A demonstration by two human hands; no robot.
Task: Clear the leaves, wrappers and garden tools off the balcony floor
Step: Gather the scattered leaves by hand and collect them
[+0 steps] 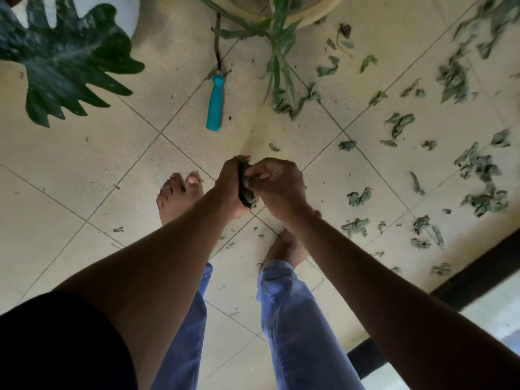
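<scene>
Left hand (232,187) grips a wad of leaves (247,192), right hand (277,182) pinches its edge; overstuffed, bits likely drop back among scattered leaves (478,167) right of the hands.

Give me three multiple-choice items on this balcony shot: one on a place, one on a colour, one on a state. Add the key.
1. Most loose leaves lie where?
A. On the person's right
B. On the person's left
C. Behind the feet

2. The garden tool has a handle of which colour?
A. Red
B. Teal
C. Yellow

3. The left hand is
A. Flat on the floor
B. Hanging idle
C. Gripping a wad of leaves

Key: 1 A, scraps cover the right-side tiles. 2 B, the handle is plainly teal. 3 C, its fingers curl round the wad, which the right hand touches.
</scene>
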